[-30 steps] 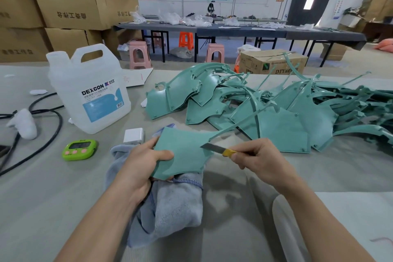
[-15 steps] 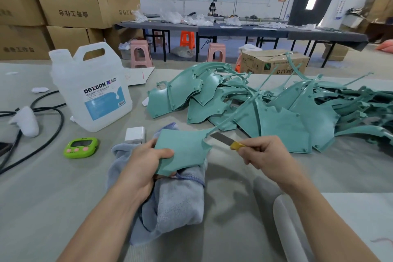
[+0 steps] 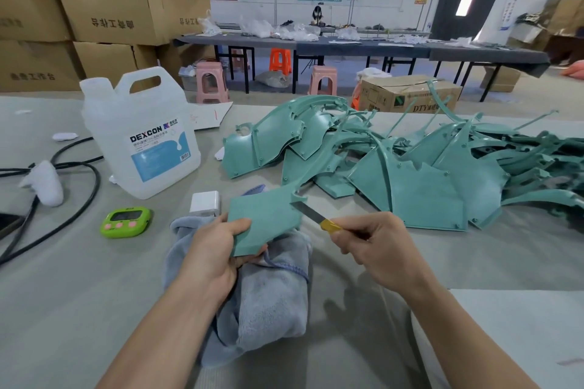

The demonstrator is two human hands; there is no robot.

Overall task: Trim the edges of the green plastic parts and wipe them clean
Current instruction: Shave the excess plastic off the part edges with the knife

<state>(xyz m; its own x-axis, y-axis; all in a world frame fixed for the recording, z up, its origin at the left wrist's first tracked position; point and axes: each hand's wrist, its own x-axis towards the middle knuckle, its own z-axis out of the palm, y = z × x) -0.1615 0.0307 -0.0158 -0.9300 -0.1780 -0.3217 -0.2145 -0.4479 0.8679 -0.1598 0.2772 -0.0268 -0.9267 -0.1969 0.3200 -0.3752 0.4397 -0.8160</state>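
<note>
Grey-covered worktable [image 3: 69, 300] in a box-lined workshop: 1 green plastic part [image 3: 264, 221] is held just above the near side of the table, over a bunched grey towel [image 3: 271, 303]. The part is gripped at its lower left corner by the left hand [image 3: 218, 251], with the thumb curled over the top face and the fingers tucked beneath, so that the right-hand edge is left free and turned toward the blade. A yellow-bodied utility knife [image 3: 316, 218] is pinched in the closed fingers of the right hand [image 3: 376, 246]. Its blade tip appears to be laid against the notched corner at the part's upper right, a placement judged suited to shaving off flash.

Trimming of this piece is judged to be in hand, with wiping not yet begun. The towel is placed directly underneath, presumably to catch shavings and be ready for cleaning. A large pile of green parts [image 3: 410, 189] is heaped behind and to the right, apart from the held piece.

To the left are seen a DEXCON jug [image 3: 142, 142], a green timer [image 3: 125, 222], a small white box [image 3: 204, 203] at the towel's far end, and black cable [image 3: 79, 208]. Stacked cardboard boxes [image 3: 110, 16] and long tables with stools are seen beyond.
</note>
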